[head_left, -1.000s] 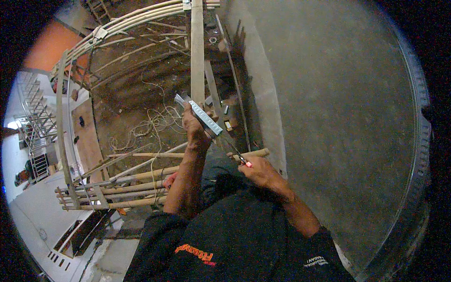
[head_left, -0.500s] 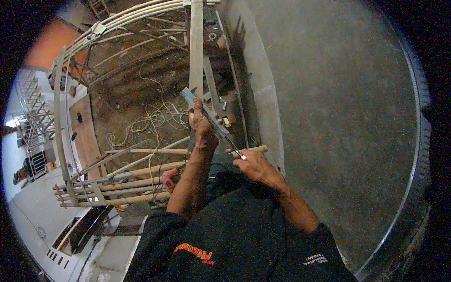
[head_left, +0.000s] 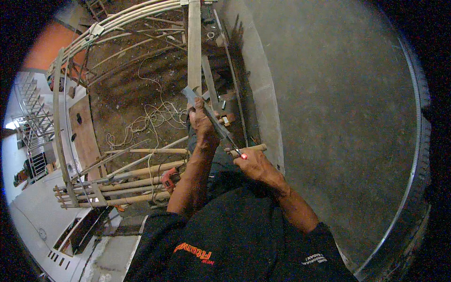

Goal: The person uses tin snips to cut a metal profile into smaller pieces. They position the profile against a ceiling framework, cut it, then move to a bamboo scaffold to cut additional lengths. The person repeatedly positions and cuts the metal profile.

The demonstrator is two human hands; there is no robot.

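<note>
A narrow grey metal strip (head_left: pixel 215 122), which looks like a folded profile, runs slantwise in front of me. My left hand (head_left: pixel 203 127) is closed around its upper part, and the strip's wider end sticks out beyond my fingers. Near its lower end, my right hand (head_left: pixel 258 167) is wrapped around a thin dark tool (head_left: pixel 236 149) with a red spot at the grip. The tool's tip meets or overlaps the strip; its exact kind is hidden by my fingers. Just beyond my left hand, a long wooden plank (head_left: pixel 194 51) stretches away.
Bamboo poles (head_left: pixel 136 181) form scaffolding at left, with a red power tool (head_left: pixel 169 179) resting there. A pale cable (head_left: pixel 152 117) lies tangled on the brown ground below. A grey wall or slab (head_left: pixel 338 117) fills the right. A small yellowish box (head_left: pixel 227 120) lies beyond my hands.
My hands, the metal strip and the tool keep nearly the same pose. The view has shifted slightly, with the plank a little farther left.
</note>
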